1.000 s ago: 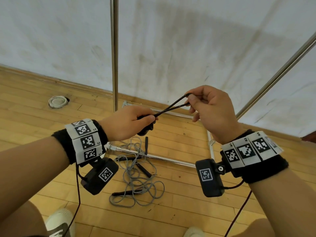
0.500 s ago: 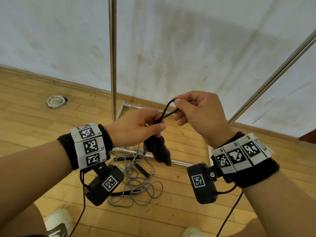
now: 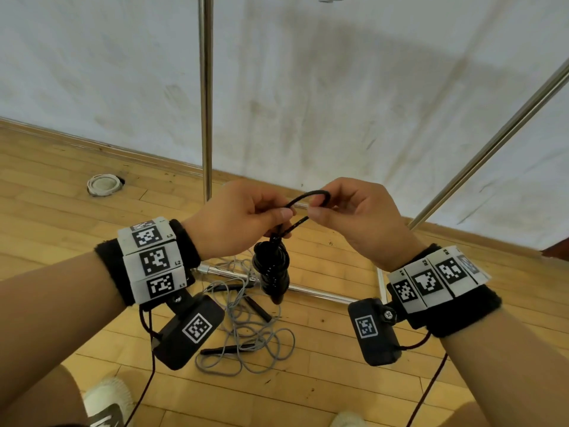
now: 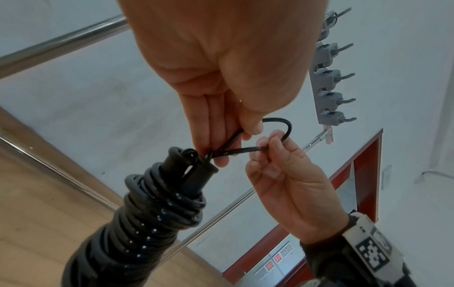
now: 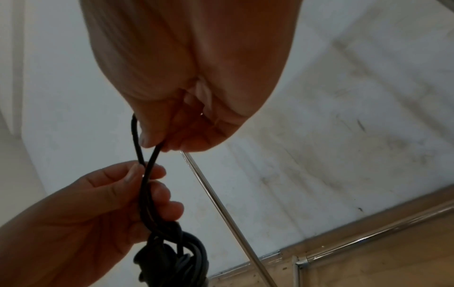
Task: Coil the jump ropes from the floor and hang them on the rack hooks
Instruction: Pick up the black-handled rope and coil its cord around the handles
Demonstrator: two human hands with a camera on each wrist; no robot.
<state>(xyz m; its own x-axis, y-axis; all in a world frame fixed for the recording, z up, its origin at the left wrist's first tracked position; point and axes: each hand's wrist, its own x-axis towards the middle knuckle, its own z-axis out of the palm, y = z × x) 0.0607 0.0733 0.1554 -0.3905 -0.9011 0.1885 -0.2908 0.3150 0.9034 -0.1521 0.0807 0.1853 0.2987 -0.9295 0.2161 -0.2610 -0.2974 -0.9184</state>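
Observation:
A black jump rope is wound in tight turns round its own handles and hangs as a bundle below my hands. A short loop of its cord sticks out at the top. My left hand pinches the cord where it leaves the bundle. My right hand pinches the far end of the loop. A grey jump rope with dark handles lies tangled on the wooden floor beneath. A grey strip of rack hooks shows in the left wrist view.
The rack's chrome upright stands just behind my hands, a slanted chrome bar runs to the right, and its base rail lies on the floor. A white round fitting sits in the floor at left. My shoes are at the bottom edge.
The stretched double cord has slackened into a small loop as my hands came together. The wound bundle has dropped out of my left palm and now hangs below it.

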